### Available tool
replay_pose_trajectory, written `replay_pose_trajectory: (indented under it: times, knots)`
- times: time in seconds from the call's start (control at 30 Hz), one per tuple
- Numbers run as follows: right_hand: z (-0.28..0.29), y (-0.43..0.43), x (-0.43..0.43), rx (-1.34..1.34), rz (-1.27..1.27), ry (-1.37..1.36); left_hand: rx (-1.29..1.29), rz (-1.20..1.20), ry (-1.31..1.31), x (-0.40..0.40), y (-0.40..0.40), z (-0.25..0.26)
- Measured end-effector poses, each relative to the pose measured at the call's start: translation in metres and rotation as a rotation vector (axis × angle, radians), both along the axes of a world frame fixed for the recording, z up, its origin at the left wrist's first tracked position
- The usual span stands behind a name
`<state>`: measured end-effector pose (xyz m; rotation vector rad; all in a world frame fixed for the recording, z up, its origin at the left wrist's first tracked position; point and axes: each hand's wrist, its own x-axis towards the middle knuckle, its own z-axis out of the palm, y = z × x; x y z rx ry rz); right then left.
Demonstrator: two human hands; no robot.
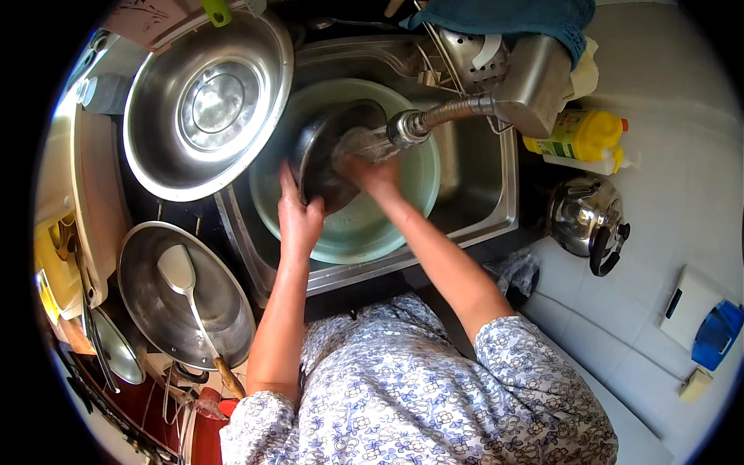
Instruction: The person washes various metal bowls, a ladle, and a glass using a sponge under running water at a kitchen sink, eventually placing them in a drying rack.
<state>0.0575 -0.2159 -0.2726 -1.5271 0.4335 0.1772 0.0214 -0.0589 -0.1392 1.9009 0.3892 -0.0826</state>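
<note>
My left hand grips the near-left rim of a dark metal bowl, which is tilted on its side. Inside it, my right hand is blurred, its fingers partly lost under running water. I cannot tell whether that hand holds anything. Water pours from the flexible-necked faucet into the bowl. Beneath, a pale green plastic basin with water in it stands in the stainless steel sink.
A large steel basin stands left of the sink. Nearer me is a wok holding a spatula. A yellow bottle and a steel kettle stand on the right. A blue cloth hangs at the back.
</note>
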Motion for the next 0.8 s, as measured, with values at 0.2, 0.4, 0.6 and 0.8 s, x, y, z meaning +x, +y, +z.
replay_pose_trajectory:
  times: [0.2,0.4,0.6,0.8]
  knots:
    - [0.066,0.045,-0.023,0.138,-0.239,0.233,-0.146,0.218,-0.183,-0.001,-0.025,-0.024]
    - [0.045,-0.019,0.002,0.192,-0.054,0.109,-0.088,-0.059,0.089,0.004,-0.001,-0.008]
    - [0.091,0.02,-0.009,0.048,-0.211,0.314,0.026,0.134,-0.3,-0.002,-0.031,-0.017]
    - [0.053,-0.002,-0.007,0.117,-0.002,0.155,-0.141,-0.052,0.08,0.002,-0.001,-0.013]
